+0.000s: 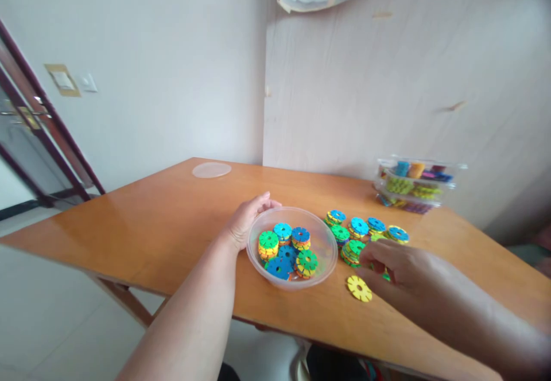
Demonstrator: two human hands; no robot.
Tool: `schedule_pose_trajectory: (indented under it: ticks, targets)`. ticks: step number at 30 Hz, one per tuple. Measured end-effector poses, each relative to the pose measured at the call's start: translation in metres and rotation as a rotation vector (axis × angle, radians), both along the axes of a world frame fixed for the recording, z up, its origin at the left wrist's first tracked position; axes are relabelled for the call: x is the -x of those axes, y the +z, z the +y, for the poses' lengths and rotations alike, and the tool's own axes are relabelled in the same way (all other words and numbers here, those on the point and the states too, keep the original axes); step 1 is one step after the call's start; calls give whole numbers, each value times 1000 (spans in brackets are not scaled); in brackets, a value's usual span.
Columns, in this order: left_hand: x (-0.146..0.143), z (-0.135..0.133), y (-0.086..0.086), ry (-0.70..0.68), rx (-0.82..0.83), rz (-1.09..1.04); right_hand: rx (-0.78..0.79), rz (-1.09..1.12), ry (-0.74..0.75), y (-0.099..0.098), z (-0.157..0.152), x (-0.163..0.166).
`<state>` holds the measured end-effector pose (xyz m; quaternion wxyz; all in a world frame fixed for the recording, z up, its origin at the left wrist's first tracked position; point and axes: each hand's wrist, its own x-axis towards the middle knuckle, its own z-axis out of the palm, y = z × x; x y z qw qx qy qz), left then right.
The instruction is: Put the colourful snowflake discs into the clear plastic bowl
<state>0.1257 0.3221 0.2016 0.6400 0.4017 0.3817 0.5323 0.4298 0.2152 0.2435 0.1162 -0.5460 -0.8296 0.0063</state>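
Note:
A clear round plastic bowl point(329, 263) sits near the table's front edge, with several stacks of notched plastic discs point(307, 261) inside, blue, green, yellow and orange. My left hand point(252, 217) is closed around the bowl's left side, fingers along the rim. Right of the bowl stand more disc stacks point(359, 227), in rows. My right hand point(394, 263) hovers low at the near end of these stacks, fingers curled and close beside a green-topped stack point(353, 250); what lies between the fingers is hidden. A single yellow disc point(359, 288) lies flat below my right fingertips.
A round translucent lid point(211, 169) lies at the table's far left corner. Stacked clear boxes point(417, 183) with colourful pieces stand at the back right. The wooden table point(172, 220) meets the wall behind. A door point(38, 117) is at the far left.

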Motion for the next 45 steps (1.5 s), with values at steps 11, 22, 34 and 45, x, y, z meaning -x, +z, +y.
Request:
schedule_pose_trajectory:
  ticks: [11, 22, 34, 45]
  targets:
    - [-1, 0, 2, 38, 6, 42, 154, 20, -163, -42, -11, -2]
    - [-2, -3, 4, 28, 8, 60, 237, 68, -189, -38, -3, -3]
    - [-3, 0, 4, 17, 17, 51, 255, 25, -129, -43, -6, 0]
    - [-4, -4, 8, 22, -14, 101, 32, 173, -41, -24, -5, -3]
